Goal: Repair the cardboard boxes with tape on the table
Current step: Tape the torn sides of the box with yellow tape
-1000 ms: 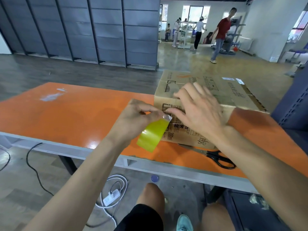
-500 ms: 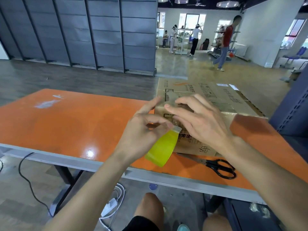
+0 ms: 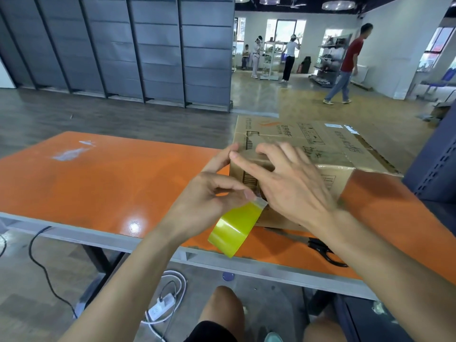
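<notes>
A brown printed cardboard box (image 3: 328, 149) lies on the orange table (image 3: 103, 178), right of centre. My left hand (image 3: 209, 196) grips a yellow-green tape roll (image 3: 235, 229) just in front of the box's near left corner; its index finger points up along that corner. My right hand (image 3: 288, 183) lies with spread fingers on the box's near top edge and front face. Its thumb sits by the roll's top, where a strip of clear tape leaves the roll. The strip's end is hidden under the hand.
Black scissors (image 3: 325, 250) lie on the table near its front edge, under my right forearm. A white power strip (image 3: 160, 309) and cables lie on the floor below. Grey shelving (image 3: 436, 169) stands at the right. People walk far behind.
Both hands rose slightly along the box's near corner. My right hand spread flatter onto the box's top edge, and my left index finger stretched upward; the roll stayed in my left hand.
</notes>
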